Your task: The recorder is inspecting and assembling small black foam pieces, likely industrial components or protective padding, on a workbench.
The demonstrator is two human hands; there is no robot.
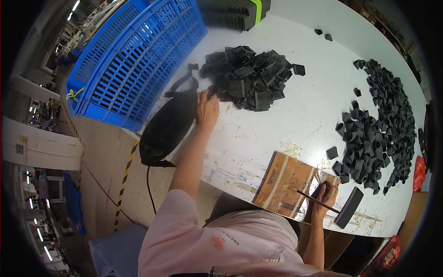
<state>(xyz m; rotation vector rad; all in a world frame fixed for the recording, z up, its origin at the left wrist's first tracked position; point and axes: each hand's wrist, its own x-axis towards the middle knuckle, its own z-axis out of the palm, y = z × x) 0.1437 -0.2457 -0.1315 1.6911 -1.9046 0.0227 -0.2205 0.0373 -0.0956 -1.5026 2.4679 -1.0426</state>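
Observation:
At the left edge of a heap of flat black fabric pieces (249,78), my left hand (208,109) has its fingers bent. A dark piece seems to lie between the fingertips, but the heap hides part of it. Just left of that hand sits a dark, rounded fabric bag (170,127) with a strap. My right hand (326,196) is curled over the right side of a wooden board (277,182) at the front edge. A thin brown stick (306,195) crosses this closed hand and meets a long black block (349,207) beside it.
Many small rolled black pieces (390,115) cover the right side of the white table (277,124). At the back left leans a blue plastic crate (143,55); beside it are stacked dark pieces (226,16) with a bright green band. A red bag (419,173) is at the far right.

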